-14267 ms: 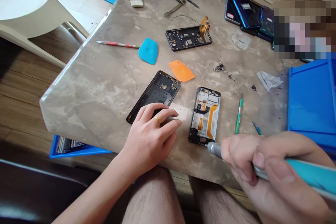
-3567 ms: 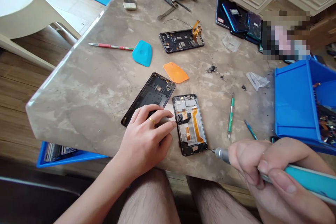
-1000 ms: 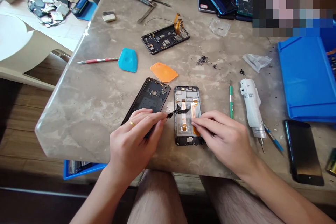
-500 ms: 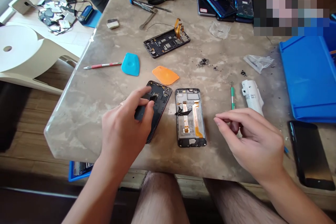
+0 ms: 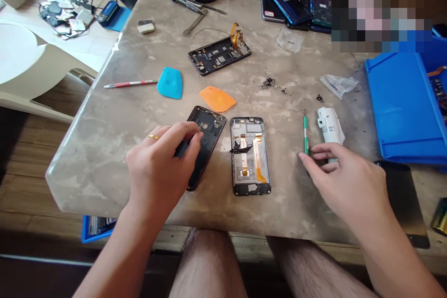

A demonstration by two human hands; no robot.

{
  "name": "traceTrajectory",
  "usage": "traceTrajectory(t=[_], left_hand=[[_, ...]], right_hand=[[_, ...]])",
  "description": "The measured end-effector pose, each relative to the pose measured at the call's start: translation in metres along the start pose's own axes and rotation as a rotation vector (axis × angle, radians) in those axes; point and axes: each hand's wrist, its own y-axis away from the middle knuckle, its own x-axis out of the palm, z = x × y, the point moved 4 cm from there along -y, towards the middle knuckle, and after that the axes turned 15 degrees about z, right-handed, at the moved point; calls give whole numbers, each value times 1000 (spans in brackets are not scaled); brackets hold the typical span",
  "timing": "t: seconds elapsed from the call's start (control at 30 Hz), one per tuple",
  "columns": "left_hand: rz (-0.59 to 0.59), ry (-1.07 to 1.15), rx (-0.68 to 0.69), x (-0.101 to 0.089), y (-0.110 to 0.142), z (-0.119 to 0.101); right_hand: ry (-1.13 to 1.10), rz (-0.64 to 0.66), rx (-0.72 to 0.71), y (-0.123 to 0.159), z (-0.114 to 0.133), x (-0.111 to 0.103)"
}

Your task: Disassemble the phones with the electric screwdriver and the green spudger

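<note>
Left hand (image 5: 162, 163): my thumb and forefinger draw nearly together over the cover (image 5: 208, 142); I cannot tell whether anything is pinched between them.
Right hand (image 5: 345, 177): thumb and fingers stand slightly apart around the lower end of the green tool (image 5: 306, 125); I cannot tell whether I grip it.
Phone (image 5: 249, 172): lies flat and open between my hands, touched by neither, just right of the cover.
Ribbons (image 5: 258, 163): bare on the phone; a slipped metal tip could nick one.
Black tape (image 5: 240, 148): sticks up across a ribbon; if snagged, it could tug it.
Driver (image 5: 329, 125): lies partly behind my right hand; a careless knuckle could roll it.
Screws (image 5: 268, 83): loose on the table; a sleeve or bump could scatter them.
</note>
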Motion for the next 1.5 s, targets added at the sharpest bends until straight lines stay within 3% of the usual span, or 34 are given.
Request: traceTrajectory(t=[0.1,0.37,0.47,0.6,0.67,0.73,0.83,0.93,1.03,1.13,1.27,1.5], left_hand=[[17,-2,3,2,-2,2],[33,-32,56,7,-5,12],[40,-13,63,8,-7,13],[24,27,93,8,-7,12],[16,41,101,6,-5,10],[10,61,105,3,-3,7],[8,95,128,0,1,0],[53,182,214,0,8,-11],[179,299,343,8,22,-26],[285,328,405,19,39,-38],[294,300,418,28,49,-40],[340,247,520,38,43,-44]], right_hand=[[18,34,-7,-5,-6,-1],[105,-26,-250,-26,-14,-5],[162,-20,-237,-31,-12,-6],[117,67,-90,-33,-9,-6],[-18,133,-22,-29,-8,-5],[-292,183,-35,-22,-6,-4],[-738,260,-200,-9,3,-1],[-889,407,-381,4,20,3],[-831,532,-450,12,36,10],[-761,546,-443,14,44,14],[-706,571,-419,13,44,18],[-626,593,-420,13,40,21]])
